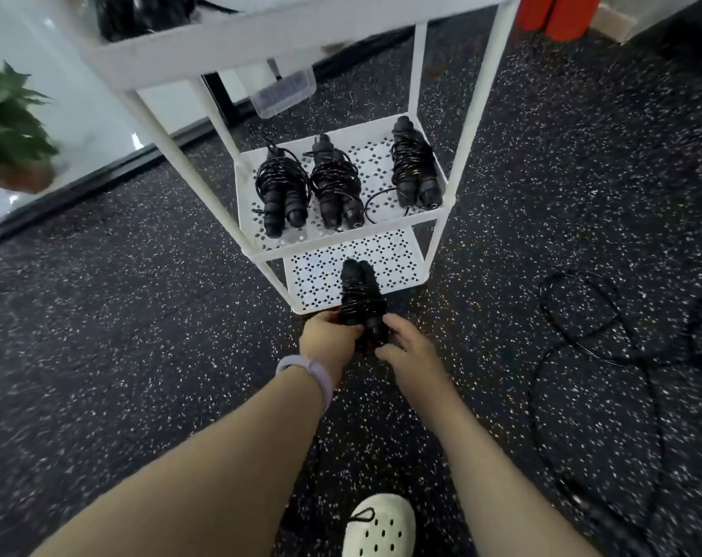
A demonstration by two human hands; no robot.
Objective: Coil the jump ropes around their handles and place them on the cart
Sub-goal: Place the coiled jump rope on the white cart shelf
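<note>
Both hands (333, 335) (409, 347) grip coiled rope (361, 303); cart post (279, 281) beside; loose rope (590, 343) right.

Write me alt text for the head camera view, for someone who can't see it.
Both hands, left hand and right hand, hold a coiled jump rope in front of a white cart. Three coiled ropes lie on its middle shelf, and an uncoiled rope lies on the speckled floor to the right.
</note>
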